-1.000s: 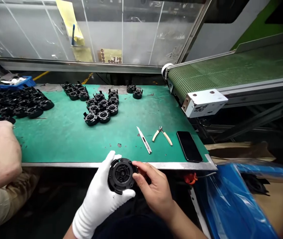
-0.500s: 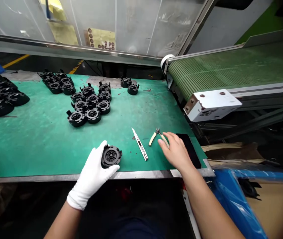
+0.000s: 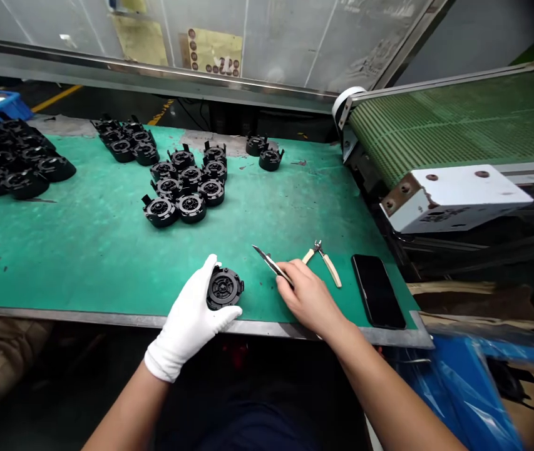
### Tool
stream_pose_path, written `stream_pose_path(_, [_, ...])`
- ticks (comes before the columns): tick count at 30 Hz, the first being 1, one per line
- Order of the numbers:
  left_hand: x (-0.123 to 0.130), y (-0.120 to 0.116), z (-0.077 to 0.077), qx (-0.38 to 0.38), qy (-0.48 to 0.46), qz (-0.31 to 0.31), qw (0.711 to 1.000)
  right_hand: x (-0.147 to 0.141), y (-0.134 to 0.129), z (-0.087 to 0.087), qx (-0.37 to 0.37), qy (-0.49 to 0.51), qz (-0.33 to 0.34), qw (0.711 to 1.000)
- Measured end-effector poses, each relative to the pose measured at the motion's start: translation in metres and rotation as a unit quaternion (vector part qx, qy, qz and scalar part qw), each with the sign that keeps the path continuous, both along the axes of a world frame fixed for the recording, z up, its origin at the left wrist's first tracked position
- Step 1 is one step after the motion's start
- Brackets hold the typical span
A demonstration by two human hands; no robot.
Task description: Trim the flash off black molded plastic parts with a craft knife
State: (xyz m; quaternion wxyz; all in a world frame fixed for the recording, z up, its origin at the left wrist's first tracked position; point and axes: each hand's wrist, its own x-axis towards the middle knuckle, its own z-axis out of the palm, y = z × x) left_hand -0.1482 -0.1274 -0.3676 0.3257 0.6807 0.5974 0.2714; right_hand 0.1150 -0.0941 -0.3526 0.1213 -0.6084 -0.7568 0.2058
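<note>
head view: on the left side of the green table (image 3: pixel 97 263), black parts (image 3: pixel 25 181) crowd together; by its front edge my gloved left hand (image 3: pixel 191 322) holds a round black part (image 3: pixel 225 289); further right along that edge my bare right hand (image 3: pixel 311 297) grips a knife (image 3: pixel 265 258); pliers (image 3: pixel 331 270), then a phone (image 3: pixel 379 291), lie toward the table's right end.

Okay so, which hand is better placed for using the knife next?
Probably the right hand: it holds the knife, blade pointing away, while the gloved left hand is busy gripping a black part.
</note>
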Motion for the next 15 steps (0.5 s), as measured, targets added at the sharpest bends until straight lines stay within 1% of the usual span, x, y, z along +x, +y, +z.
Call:
stream_pose_path(2, [0.001,0.0,-0.004,0.018,0.011,0.008,1.0,0.007,-0.009,0.008,-0.004,0.071,0.01,0.997])
stream_pose_path(4, [0.0,0.0,-0.007,0.032,0.019,0.01,0.999,0.013,-0.018,0.012,-0.018,0.119,0.018,0.993])
stream_pose_path(9, [0.002,-0.001,-0.01,0.065,0.03,0.011,0.997,0.015,-0.029,0.011,-0.058,0.145,0.013,0.988])
stream_pose_path(12, [0.002,-0.001,-0.003,0.058,0.019,0.004,0.998,0.012,-0.031,0.01,-0.059,0.146,0.007,0.988])
stream_pose_path(13, [0.0,0.0,0.002,0.048,0.016,-0.008,0.999,0.011,-0.031,0.011,-0.056,0.146,0.006,0.988])
stream_pose_path(15, [-0.009,0.004,0.013,0.021,0.02,-0.06,0.998,0.01,-0.032,0.012,-0.052,0.148,0.008,0.988])
